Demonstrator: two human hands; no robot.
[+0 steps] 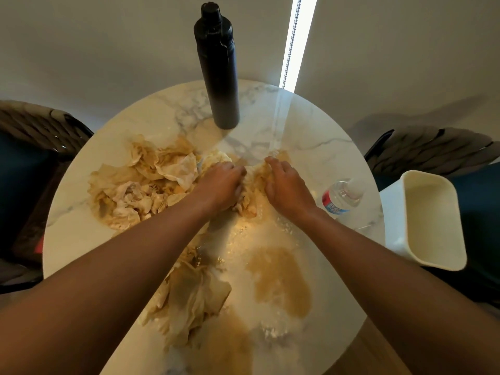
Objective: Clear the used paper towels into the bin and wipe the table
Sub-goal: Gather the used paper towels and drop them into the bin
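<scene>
Three heaps of brown-stained paper towels lie on your round marble table [311, 136]: a large pile [143, 182] at the left, a wad [251, 190] at the centre between your hands, and a crumpled bunch [189, 299] nearer you, partly under your left forearm. Your left hand [219, 185] lies knuckles-up on the central wad with its fingers curled into the paper, gripping it. Your right hand [284, 185] presses on the same wad from the other side, fingers spread and only slightly bent. Both arms reach straight forward over the tabletop. One brown spill [281, 280] pools right of the near bunch. One white bin [430, 220] stands off the table's right edge. One clear plastic water bottle [342, 196] lies just right of your right hand, and one black bottle [217, 66] stands upright at the far side.
</scene>
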